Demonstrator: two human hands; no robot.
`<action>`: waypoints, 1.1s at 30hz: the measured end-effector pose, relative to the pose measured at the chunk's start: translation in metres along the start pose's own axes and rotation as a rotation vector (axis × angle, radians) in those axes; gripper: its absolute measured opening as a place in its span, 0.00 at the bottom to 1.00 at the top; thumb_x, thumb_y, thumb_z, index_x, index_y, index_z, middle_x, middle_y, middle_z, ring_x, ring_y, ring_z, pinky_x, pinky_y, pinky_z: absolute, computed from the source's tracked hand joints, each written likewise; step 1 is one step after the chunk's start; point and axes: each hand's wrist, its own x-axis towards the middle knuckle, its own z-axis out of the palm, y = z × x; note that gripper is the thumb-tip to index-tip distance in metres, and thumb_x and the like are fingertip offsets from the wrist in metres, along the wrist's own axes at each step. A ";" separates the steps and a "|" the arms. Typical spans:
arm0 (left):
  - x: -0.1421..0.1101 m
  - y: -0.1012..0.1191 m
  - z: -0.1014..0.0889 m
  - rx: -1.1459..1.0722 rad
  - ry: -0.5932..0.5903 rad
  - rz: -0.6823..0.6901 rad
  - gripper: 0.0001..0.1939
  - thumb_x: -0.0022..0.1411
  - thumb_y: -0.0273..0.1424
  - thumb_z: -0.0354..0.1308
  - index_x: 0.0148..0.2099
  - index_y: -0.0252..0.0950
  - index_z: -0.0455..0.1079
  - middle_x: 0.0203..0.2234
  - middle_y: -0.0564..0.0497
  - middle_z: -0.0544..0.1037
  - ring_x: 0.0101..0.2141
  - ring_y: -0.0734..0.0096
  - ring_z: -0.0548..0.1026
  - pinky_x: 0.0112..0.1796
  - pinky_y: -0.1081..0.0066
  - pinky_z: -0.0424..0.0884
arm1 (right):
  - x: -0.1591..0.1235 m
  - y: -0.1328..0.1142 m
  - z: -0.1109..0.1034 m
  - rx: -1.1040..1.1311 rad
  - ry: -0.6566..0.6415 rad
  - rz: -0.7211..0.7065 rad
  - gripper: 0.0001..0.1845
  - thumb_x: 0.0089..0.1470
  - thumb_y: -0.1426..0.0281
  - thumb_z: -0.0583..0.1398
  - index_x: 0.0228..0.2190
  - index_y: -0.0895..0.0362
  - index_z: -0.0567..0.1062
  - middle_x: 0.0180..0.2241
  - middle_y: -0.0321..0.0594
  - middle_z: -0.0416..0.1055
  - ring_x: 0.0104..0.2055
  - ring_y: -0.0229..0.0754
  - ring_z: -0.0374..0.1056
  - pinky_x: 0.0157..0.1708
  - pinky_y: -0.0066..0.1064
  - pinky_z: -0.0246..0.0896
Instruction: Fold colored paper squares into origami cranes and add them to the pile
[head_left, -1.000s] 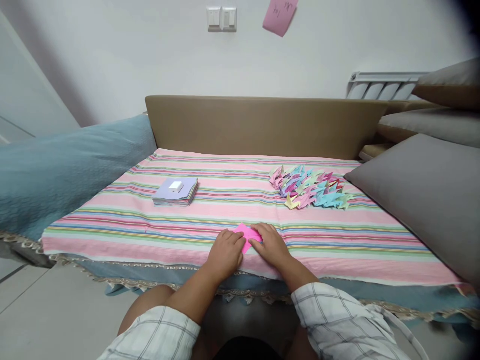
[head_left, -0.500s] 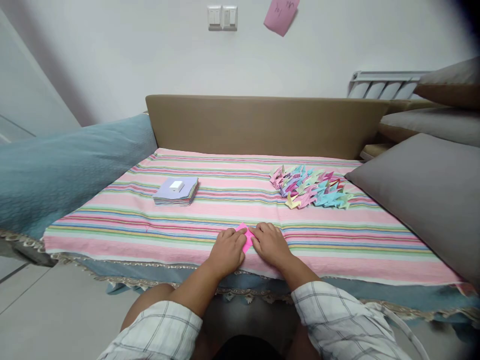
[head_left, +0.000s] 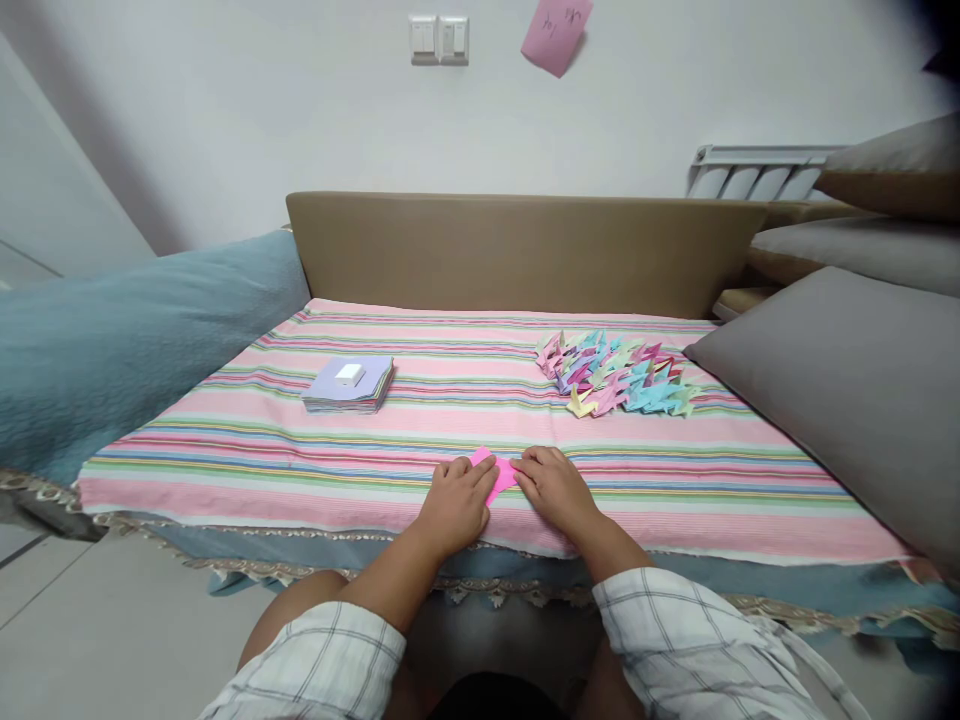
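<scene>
A bright pink piece of folded origami paper point(head_left: 503, 479) lies near the front edge of the striped cloth. My left hand point(head_left: 454, 502) presses its left side down, fingers curled over it. The right corner of the paper is pinched by the fingertips of my right hand point(head_left: 558, 492). Both hands cover parts of the paper, so its full shape is hidden. Beyond the right hand stands a group of folded paper cranes point(head_left: 649, 385) in several colours. To the far left lies a stack of coloured paper sheets point(head_left: 337, 385) with a small white block point(head_left: 349, 374) on top.
The striped cloth point(head_left: 450, 340) covers a sofa seat with a brown backrest point(head_left: 517, 250). A blue-covered armrest point(head_left: 150, 320) borders the left. Grey cushions point(head_left: 855, 390) are piled at the right. Behind, a pink note point(head_left: 556, 36) hangs on the wall near light switches point(head_left: 439, 40).
My right hand has shifted slightly right, away from my left, and the pink paper's right corner now shows further out between them. The left hand stays pressed on the paper.
</scene>
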 end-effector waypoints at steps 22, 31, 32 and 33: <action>0.005 0.002 0.001 -0.032 0.055 -0.048 0.25 0.52 0.28 0.52 0.54 0.42 0.63 0.55 0.51 0.67 0.44 0.56 0.64 0.39 0.58 0.58 | 0.003 -0.008 0.003 0.173 0.048 -0.039 0.20 0.54 0.76 0.50 0.48 0.55 0.69 0.44 0.43 0.71 0.46 0.45 0.62 0.48 0.38 0.52; 0.004 0.003 0.000 -0.011 0.038 -0.067 0.25 0.52 0.28 0.51 0.54 0.42 0.63 0.56 0.51 0.66 0.45 0.57 0.63 0.40 0.58 0.58 | 0.006 -0.014 0.004 0.151 0.019 0.014 0.21 0.52 0.78 0.50 0.46 0.53 0.68 0.44 0.39 0.73 0.47 0.42 0.63 0.55 0.45 0.35; 0.004 0.004 0.000 -0.006 0.035 -0.072 0.25 0.53 0.28 0.51 0.55 0.42 0.63 0.56 0.51 0.66 0.45 0.57 0.63 0.40 0.59 0.59 | 0.006 -0.013 0.004 0.146 0.027 0.025 0.20 0.52 0.78 0.50 0.46 0.53 0.68 0.44 0.39 0.73 0.47 0.42 0.63 0.55 0.46 0.34; 0.004 0.004 0.000 -0.002 0.033 -0.075 0.25 0.53 0.28 0.51 0.55 0.42 0.63 0.56 0.51 0.66 0.45 0.57 0.63 0.40 0.59 0.59 | 0.006 -0.013 0.003 0.141 0.034 0.032 0.19 0.52 0.78 0.50 0.45 0.53 0.68 0.43 0.39 0.73 0.46 0.42 0.63 0.55 0.46 0.33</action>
